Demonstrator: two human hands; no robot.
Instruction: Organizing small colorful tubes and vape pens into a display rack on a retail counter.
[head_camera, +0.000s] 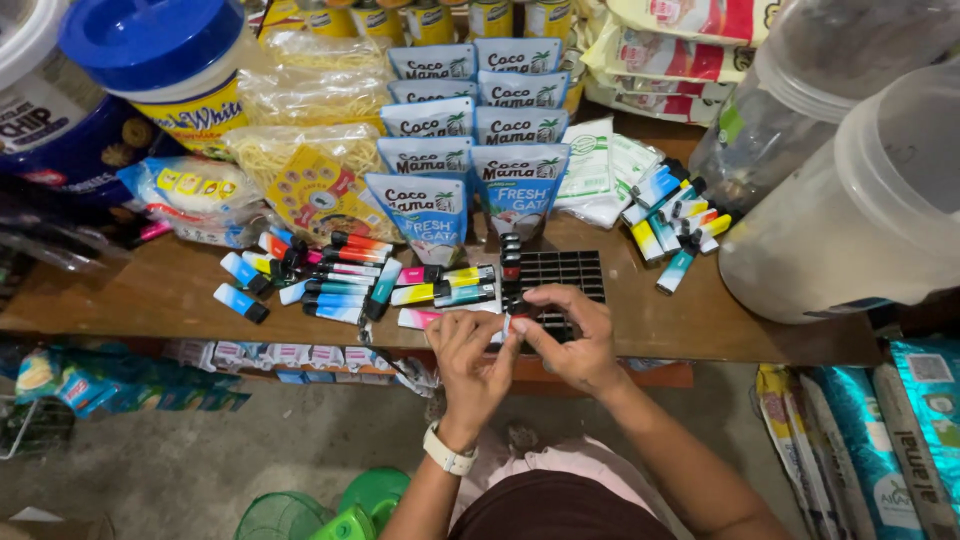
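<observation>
Head view, looking down on a wooden counter (150, 295). Low centre of the frame: we see the left hand (468, 360) and the right hand (570, 345) meeting at the near edge of a black grid tray (570, 272). The left hand wears a white wristwatch (447, 452). Both hands have fingers curled narrow, fingertips pinched together over a small dark item at the tray's front edge; it is too small and too covered for us to tell what it is or which hand bears it. The right hand lies partly on the tray's lower cells.

Left of the tray, touching or just beside it, lie colourful pen-shaped devices (330, 275) in a loose heap on the counter, with a few more laid side by side right next to the left hand's fingertips. A second smaller cluster of the same devices (675, 225) sits to the right of the tray.

Upper centre: blue-and-white stand-up pouches (470, 130) in two overlapping columns. Left of them, bags of yellow noodles (300, 150). Upper left: a jar with a blue lid (150, 40). Right side: two large clear plastic containers (850, 200), lying tilted. Lower centre-left, on the floor: a green plastic object (330, 510).
</observation>
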